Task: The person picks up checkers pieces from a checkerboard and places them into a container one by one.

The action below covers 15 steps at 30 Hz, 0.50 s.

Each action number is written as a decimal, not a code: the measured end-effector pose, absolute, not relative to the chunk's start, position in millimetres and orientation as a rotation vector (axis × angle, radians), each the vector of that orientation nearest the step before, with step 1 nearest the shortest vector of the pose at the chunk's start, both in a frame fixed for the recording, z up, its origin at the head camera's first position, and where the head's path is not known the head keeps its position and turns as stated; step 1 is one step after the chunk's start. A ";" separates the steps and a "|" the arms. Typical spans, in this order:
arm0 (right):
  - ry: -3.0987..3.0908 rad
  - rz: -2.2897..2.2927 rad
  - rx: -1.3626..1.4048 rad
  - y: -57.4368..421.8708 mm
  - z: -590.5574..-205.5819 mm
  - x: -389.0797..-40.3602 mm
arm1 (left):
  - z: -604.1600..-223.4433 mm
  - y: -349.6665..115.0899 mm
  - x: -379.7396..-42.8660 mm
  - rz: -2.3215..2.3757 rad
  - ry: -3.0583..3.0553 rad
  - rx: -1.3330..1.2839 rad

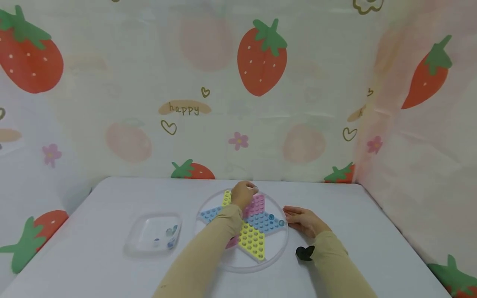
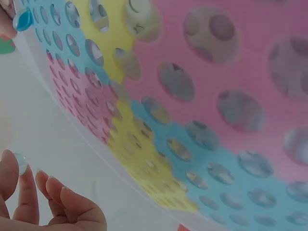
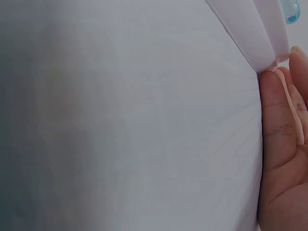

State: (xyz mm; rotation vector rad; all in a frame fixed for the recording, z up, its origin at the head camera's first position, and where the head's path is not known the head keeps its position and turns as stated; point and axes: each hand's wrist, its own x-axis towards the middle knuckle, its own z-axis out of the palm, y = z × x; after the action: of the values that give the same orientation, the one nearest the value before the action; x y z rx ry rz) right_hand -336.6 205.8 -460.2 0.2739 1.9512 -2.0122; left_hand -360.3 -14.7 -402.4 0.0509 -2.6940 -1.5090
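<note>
A round, clear-rimmed Chinese checkers board (image 1: 270, 258) lies on the table, with a star of yellow, pink and blue holes. Over its far part my left hand (image 1: 243, 195) pinches a clear marble (image 2: 21, 163) between thumb and finger; the other fingers are bent and hold nothing. My right hand (image 1: 304, 220) is at the board's right edge, fingers fairly straight, fingertips at the rim (image 3: 269, 57). Close to those fingertips, a blue marble (image 1: 281, 223) sits in the blue point, and another marble (image 1: 271, 217) is in a hole nearby. My left forearm hides part of the board.
Left of the board stands a clear square tray (image 1: 135, 231) with several marbles (image 1: 170, 243) at its right side. A black object (image 1: 304, 253) is at my right wrist. The white table (image 1: 93, 265) ends at a strawberry-printed cloth (image 1: 238, 111) behind and at the sides.
</note>
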 end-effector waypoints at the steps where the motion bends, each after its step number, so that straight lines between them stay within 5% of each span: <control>1: 1.948 -2.011 0.263 206.6 -460.8 -336.6 | -401.6 -15.3 -359.2 -1.522 -2.694 0.049; 15: 1.930 -2.024 0.232 206.0 -458.6 -335.2 | -391.9 -22.4 -346.9 -1.553 -2.670 0.028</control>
State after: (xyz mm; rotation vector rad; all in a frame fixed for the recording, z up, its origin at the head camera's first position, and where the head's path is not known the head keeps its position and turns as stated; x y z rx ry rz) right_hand -335.2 206.0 -458.6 0.2316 1.9304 -2.0236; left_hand -346.9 -22.4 -391.9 0.0281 -2.6703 -1.5527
